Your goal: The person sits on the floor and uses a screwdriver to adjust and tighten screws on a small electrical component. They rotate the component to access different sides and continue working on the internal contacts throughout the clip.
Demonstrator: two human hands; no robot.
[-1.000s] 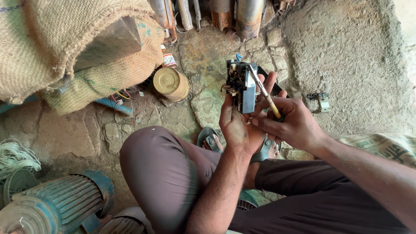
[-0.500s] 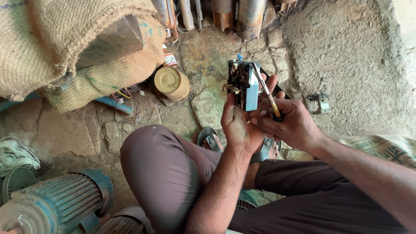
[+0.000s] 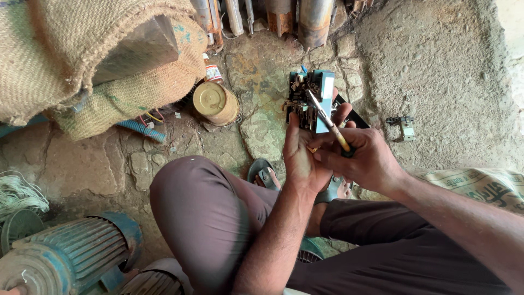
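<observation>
My left hand [image 3: 301, 155] grips a small teal and black electrical unit [image 3: 311, 98] with exposed contacts and wires, held up above the stone floor. My right hand [image 3: 367, 158] holds a screwdriver [image 3: 329, 121] with a yellow handle; its metal shaft points up and left, and the tip rests against the unit's contacts. Both hands sit close together above my bent knees in brown trousers [image 3: 213, 218].
A burlap sack [image 3: 82, 60] covers a block at upper left. A round brass tin [image 3: 214, 102] lies on the stones. Blue electric motors [image 3: 65, 259] stand at lower left beside a wire coil [image 3: 16, 196]. Metal pipes [image 3: 284, 16] lean at the top. A small metal bracket [image 3: 404, 127] lies on the dirt.
The hands and the unit shifted only slightly; the screwdriver tip stays at the unit's contacts.
</observation>
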